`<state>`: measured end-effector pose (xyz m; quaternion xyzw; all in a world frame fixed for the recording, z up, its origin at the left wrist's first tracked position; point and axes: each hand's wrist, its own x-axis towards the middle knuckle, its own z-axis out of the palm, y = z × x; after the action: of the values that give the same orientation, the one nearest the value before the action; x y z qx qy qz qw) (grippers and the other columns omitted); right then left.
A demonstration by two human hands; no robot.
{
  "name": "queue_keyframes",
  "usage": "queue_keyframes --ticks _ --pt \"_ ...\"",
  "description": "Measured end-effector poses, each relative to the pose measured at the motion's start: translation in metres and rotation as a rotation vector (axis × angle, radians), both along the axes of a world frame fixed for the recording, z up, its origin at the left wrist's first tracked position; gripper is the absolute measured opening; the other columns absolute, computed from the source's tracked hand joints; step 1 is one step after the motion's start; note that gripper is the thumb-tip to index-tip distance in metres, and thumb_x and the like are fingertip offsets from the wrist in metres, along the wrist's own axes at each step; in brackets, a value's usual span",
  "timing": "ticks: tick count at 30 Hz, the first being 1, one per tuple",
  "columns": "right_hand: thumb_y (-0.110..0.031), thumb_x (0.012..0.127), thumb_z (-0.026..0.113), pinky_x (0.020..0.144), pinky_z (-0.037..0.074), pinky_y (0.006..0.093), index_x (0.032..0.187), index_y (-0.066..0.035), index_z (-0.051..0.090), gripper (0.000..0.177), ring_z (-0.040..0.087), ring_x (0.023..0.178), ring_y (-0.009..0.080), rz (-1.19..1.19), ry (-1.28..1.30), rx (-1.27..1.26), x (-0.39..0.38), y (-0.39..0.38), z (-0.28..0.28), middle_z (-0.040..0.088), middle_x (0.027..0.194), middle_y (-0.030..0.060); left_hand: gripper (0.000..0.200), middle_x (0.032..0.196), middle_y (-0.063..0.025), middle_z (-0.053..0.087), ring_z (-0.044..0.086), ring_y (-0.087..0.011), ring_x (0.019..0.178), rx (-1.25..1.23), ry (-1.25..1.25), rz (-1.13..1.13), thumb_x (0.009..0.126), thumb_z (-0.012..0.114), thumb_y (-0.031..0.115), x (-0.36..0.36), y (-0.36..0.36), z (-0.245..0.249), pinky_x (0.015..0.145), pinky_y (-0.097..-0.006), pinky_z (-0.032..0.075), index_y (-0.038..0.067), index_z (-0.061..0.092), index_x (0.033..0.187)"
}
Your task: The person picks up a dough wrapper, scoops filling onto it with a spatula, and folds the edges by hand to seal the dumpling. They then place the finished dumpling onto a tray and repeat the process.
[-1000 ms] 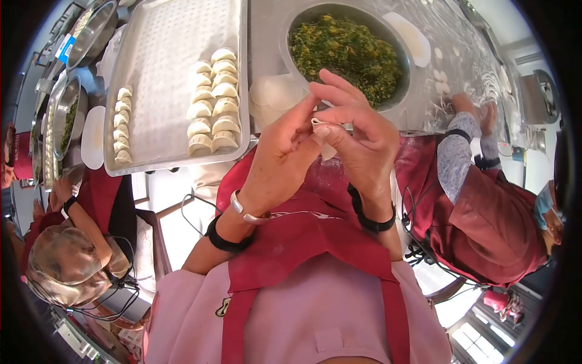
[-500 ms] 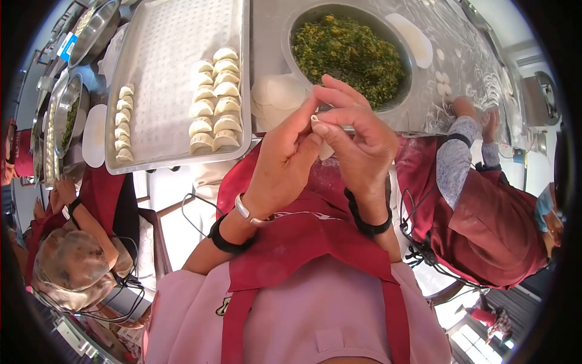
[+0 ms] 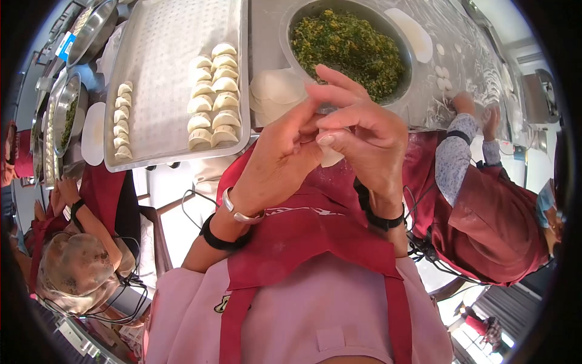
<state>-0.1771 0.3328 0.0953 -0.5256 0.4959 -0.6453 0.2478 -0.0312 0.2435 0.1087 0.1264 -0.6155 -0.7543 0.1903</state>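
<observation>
1. We see a dull metal tray point(image 3: 154, 91), its floor dimpled.
2. Our bowl point(image 3: 393, 31) looks like smooth, shiny metal.
3. We find the held dough point(image 3: 330, 156) matt, smooth.
4. Our apron point(image 3: 309, 242) is matt cloth; the bracelet point(image 3: 228, 200), glossy metal.

Both hands point(image 3: 276, 155) point(image 3: 373, 139) together, wrists point(image 3: 386, 193) apart

Bright light gleams on the metal tray point(image 3: 160, 91), while fisheye distortion bends the black-rimmed edges.
</observation>
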Motion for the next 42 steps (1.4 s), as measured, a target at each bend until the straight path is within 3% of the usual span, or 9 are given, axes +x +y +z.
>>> queue_keyframes --ticks 4,6,13,18,24,30,33,38,42 --pt "0.003 0.073 0.078 0.097 0.049 0.0404 0.090 -0.003 0.072 0.018 0.052 0.130 0.0345 -0.058 0.037 -0.073 0.003 -0.001 -0.005 0.072 0.111 0.0144 0.045 0.120 -0.0081 0.062 0.059 -0.0121 0.111 0.058 0.060 0.060 0.095 0.054 0.000 -0.003 0.004 -0.008 0.090 -0.0257 0.049 -0.004 0.044 0.140" --pt "0.000 0.076 0.078 0.105 0.043 0.0456 0.093 0.000 0.072 0.017 0.049 0.132 0.0373 -0.079 0.084 -0.073 0.004 0.000 -0.009 0.070 0.114 0.0183 0.044 0.122 -0.0070 0.061 0.058 -0.0117 0.110 0.113 0.049 0.080 0.098 0.059 0.008 -0.001 0.007 -0.011 0.089 -0.0254 0.048 -0.004 0.047 0.138" --pt "-0.012 0.083 0.076 0.112 0.033 0.0507 0.102 0.002 0.073 0.024 0.048 0.133 0.0408 -0.273 -0.092 -0.058 0.025 -0.005 0.006 0.071 0.110 0.0189 0.037 0.119 -0.0084 0.064 0.059 -0.0118 0.110 0.190 0.126 0.160 0.097 0.060 0.004 -0.005 0.011 -0.012 0.093 -0.0268 0.049 -0.005 0.052 0.132" --pt "-0.004 0.078 0.077 0.110 0.037 0.0444 0.110 -0.004 0.073 0.033 0.044 0.137 0.0359 -0.162 0.249 -0.097 0.006 0.000 -0.017 0.069 0.119 0.0166 0.037 0.115 -0.0087 0.064 0.060 -0.0121 0.107 0.159 0.123 0.222 0.096 0.060 0.003 -0.005 0.016 -0.015 0.092 -0.0269 0.051 -0.005 0.051 0.131" --pt "-0.012 0.083 0.076 0.111 0.035 0.0457 0.111 -0.004 0.072 0.030 0.043 0.138 0.0366 -0.312 -0.071 -0.050 0.032 -0.008 0.003 0.069 0.119 0.0165 0.039 0.121 -0.0103 0.061 0.061 -0.0140 0.106 0.284 0.154 0.216 0.096 0.061 0.002 -0.007 0.015 -0.017 0.092 -0.0273 0.052 -0.006 0.049 0.132" --pt "-0.025 0.088 0.072 0.111 0.035 0.0451 0.114 -0.004 0.071 0.033 0.039 0.141 0.0372 -0.247 0.231 0.000 0.013 0.000 -0.013 0.065 0.126 0.0171 0.041 0.119 -0.0089 0.063 0.060 -0.0115 0.107 0.306 0.202 0.330 0.095 0.061 -0.001 -0.015 0.024 -0.016 0.088 -0.0248 0.051 -0.004 0.049 0.134" --pt "-0.031 0.090 0.070 0.112 0.033 0.0460 0.118 -0.002 0.069 0.040 0.036 0.142 0.0359 -0.222 0.335 0.007 0.009 -0.001 -0.017 0.062 0.131 0.0163 0.042 0.121 -0.0097 0.062 0.060 -0.0122 0.108 0.366 0.167 0.260 0.094 0.060 -0.003 -0.013 0.022 -0.023 0.091 -0.0253 0.050 -0.004 0.049 0.135" --pt "-0.028 0.094 0.065 0.116 0.023 0.0531 0.115 -0.004 0.069 0.032 0.041 0.139 0.0362 -0.432 0.074 -0.002 0.035 -0.011 0.001 0.067 0.124 0.0143 0.050 0.130 -0.0136 0.057 0.058 -0.0207 0.120 0.531 0.257 0.202 0.094 0.060 -0.002 -0.012 0.019 -0.021 0.100 -0.0333 0.050 -0.006 0.043 0.141" --pt "-0.030 0.095 0.062 0.115 0.026 0.0522 0.120 -0.003 0.066 0.037 0.041 0.139 0.0396 -0.383 0.248 -0.002 0.023 -0.006 -0.014 0.063 0.130 0.0172 0.047 0.132 -0.0149 0.056 0.057 -0.0239 0.120 0.515 0.221 0.155 0.099 0.052 0.008 -0.009 0.020 -0.019 0.104 -0.0378 0.047 -0.006 0.040 0.143"
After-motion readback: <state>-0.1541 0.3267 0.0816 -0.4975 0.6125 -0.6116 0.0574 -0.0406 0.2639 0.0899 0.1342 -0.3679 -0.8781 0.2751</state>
